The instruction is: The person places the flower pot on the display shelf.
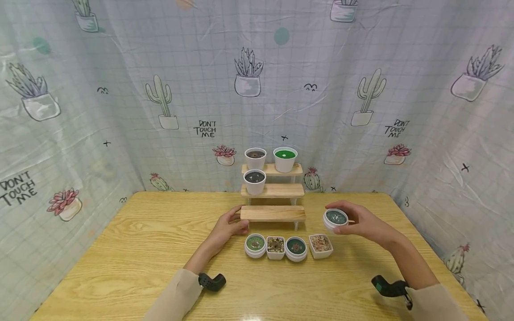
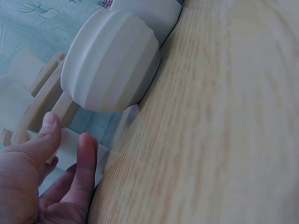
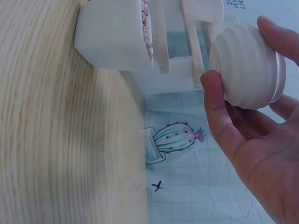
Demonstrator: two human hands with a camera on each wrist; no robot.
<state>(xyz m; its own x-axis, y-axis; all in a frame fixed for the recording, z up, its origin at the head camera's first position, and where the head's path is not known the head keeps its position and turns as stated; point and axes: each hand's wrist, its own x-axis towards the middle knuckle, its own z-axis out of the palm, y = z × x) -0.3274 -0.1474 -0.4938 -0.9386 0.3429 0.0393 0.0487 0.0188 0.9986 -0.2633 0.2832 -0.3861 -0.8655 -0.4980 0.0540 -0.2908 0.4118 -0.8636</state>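
Note:
My right hand (image 1: 357, 220) holds a small round white pot (image 3: 247, 65) between thumb and fingers, to the right of a three-tier wooden stand (image 1: 273, 213). The pot's ribbed side shows in the right wrist view; its dark teal, speckled top (image 1: 336, 217) shows in the head view. At the left end of the stand's lowest step, my left hand (image 1: 226, 227) grips the stand, thumb in front and fingers behind. In front of the stand are a green-topped round pot (image 1: 255, 245), a square pot with pebbles (image 1: 275, 247), a dark-green-topped pot (image 1: 296, 248) and a square pot of pinkish stones (image 1: 320, 245).
On the top step stand a brown-filled white cup (image 1: 255, 158) and a bright-green-filled one (image 1: 285, 159). A dark-filled cup (image 1: 254, 182) sits at the left of the middle step. Behind the wooden table (image 1: 160, 249) hangs a cactus-print curtain (image 1: 201, 67).

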